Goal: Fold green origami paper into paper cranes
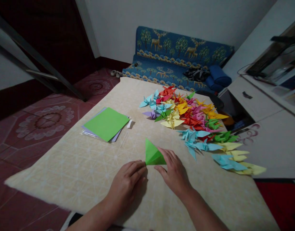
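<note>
A partly folded piece of green origami paper (152,156) lies on the cloth-covered table, with one pointed flap standing up toward the far side. My left hand (129,179) is closed at its lower left corner, fingers curled together and fingertips on the paper's edge. Around the right corner is my right hand (173,170), fingers over the top and thumb at the near edge. Part of the right corner is hidden under those fingers. Beyond my left hand rests a stack of square paper, a green sheet (107,123) on top of lilac ones and a clear wrapper.
Many folded paper cranes (192,117) in several colours cover the right side of the table (72,166). Behind it stands a blue patterned sofa (171,64). A white cabinet (265,128) is at the right, a metal ladder (39,61) at the left.
</note>
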A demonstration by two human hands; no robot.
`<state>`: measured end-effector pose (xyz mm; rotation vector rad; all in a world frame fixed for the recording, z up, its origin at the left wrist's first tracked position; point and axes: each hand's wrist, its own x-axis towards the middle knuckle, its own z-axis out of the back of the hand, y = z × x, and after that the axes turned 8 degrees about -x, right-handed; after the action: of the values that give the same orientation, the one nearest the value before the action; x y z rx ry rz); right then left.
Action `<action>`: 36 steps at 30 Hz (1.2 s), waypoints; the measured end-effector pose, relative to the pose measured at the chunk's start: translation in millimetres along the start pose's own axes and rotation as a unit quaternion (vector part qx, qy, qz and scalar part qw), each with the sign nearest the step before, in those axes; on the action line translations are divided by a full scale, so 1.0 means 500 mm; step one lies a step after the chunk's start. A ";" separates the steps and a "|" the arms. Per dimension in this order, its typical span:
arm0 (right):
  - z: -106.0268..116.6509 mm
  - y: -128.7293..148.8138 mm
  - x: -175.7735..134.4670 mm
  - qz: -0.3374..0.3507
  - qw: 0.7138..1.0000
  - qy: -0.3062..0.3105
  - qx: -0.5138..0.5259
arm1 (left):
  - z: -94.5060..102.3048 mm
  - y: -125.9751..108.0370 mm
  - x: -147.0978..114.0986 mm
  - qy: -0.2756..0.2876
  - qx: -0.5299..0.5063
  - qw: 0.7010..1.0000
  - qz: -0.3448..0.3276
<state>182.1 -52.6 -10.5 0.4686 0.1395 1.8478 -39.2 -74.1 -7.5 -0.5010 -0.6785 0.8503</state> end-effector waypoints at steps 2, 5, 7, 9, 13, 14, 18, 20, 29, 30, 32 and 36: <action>-0.005 0.006 -0.004 -0.056 0.998 -0.009 0.031 | 0.004 0.007 0.007 -0.016 -0.065 0.997 0.039; -0.014 0.009 0.001 -0.143 0.981 -0.020 0.132 | 0.002 0.022 0.027 -0.046 -0.155 0.981 0.109; -0.017 0.013 0.013 -0.175 0.956 -0.039 0.231 | -0.004 0.031 0.048 -0.081 -0.230 0.956 0.162; -0.017 0.022 0.027 -0.187 0.926 -0.066 0.320 | -0.011 0.036 0.075 -0.107 -0.329 0.917 0.199; -0.013 0.045 0.054 -0.201 0.881 -0.100 0.416 | -0.017 0.036 0.136 -0.131 -0.481 0.828 0.257; -0.013 0.049 0.059 -0.204 0.870 -0.104 0.436 | -0.017 0.035 0.150 -0.130 -0.498 0.813 0.273; -0.018 0.052 0.071 -0.213 0.825 -0.098 0.515 | -0.015 0.037 0.189 -0.115 -0.516 0.794 0.300; -0.021 0.047 0.073 -0.232 0.811 -0.094 0.529 | -0.018 0.038 0.200 -0.103 -0.507 0.804 0.294; -0.024 0.014 0.066 -0.291 0.817 -0.103 0.488 | -0.042 0.035 0.190 -0.040 -0.405 0.882 0.237; -0.023 0.011 0.066 -0.294 0.817 -0.102 0.486 | -0.043 0.035 0.188 -0.030 -0.403 0.885 0.233; -0.020 0.008 0.066 -0.298 0.815 -0.098 0.487 | -0.045 0.036 0.184 -0.009 -0.404 0.887 0.225; -0.018 0.005 0.063 -0.306 0.801 -0.093 0.507 | -0.047 0.037 0.180 0.017 -0.410 0.885 0.221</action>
<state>168.3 -22.7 -10.1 1.1739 1.0522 0.9410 10.7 6.3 -5.1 -1.4788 -0.8995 0.9498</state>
